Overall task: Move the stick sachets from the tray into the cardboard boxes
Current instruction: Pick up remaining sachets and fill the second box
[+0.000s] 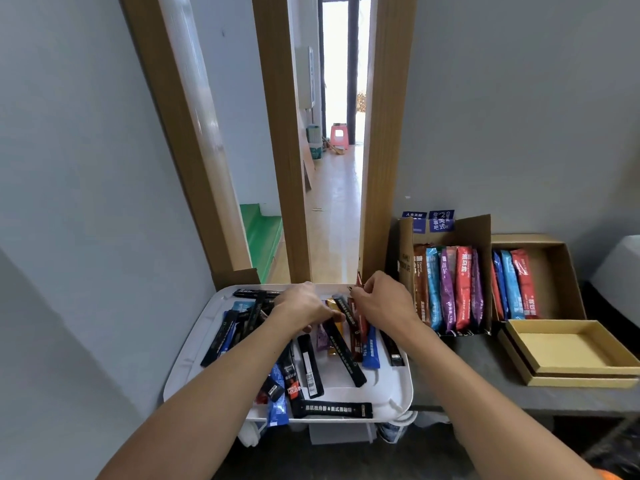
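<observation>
Reaching over the white tray point(391, 386), my right grip point(384, 303) pinches a bunch of stick sachets point(348, 315); my left grip point(301, 306) curls onto the same bunch. Part-filled cardboard boxes point(464, 232) stand just right on the surface point(485, 386).

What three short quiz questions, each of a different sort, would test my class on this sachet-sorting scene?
1. True or false: the left hand and the right hand are both over the white tray.
2. Which holds more stick sachets? A, the left cardboard box; B, the right cardboard box; C, both hold the same number.
3. Fill in: the crosswise sachet at the tray's near edge is ___.
Key: 1 true; 2 A; 3 black.
</observation>
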Tool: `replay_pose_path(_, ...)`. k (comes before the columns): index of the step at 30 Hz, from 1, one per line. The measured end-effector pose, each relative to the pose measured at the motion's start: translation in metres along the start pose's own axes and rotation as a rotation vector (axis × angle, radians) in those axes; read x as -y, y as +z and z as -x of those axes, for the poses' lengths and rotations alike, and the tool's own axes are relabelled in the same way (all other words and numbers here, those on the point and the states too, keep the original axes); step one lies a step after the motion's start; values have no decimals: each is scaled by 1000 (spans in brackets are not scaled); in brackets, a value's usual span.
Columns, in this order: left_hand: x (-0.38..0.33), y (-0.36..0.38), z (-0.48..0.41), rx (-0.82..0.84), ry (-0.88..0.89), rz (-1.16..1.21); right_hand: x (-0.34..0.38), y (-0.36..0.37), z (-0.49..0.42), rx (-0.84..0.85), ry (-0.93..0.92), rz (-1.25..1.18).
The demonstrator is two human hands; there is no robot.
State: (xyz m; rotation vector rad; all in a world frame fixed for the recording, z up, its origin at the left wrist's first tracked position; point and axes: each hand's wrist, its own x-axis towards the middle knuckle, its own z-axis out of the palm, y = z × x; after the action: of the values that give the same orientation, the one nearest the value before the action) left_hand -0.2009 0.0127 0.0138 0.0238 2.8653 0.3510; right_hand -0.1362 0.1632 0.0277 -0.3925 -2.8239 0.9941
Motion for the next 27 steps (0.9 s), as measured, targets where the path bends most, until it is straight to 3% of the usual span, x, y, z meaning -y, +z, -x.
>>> replay_pose_path(3,-10,2,-1,-16,3,-53,-4,6,7,27,12,125)
replay_pose_path(11,-16,2,-6,71,1,99,-11,27,23,66,76,432)
replay_pose_path(27,21,-32,-3,47,43,426,-2,21,19,215,119,409)
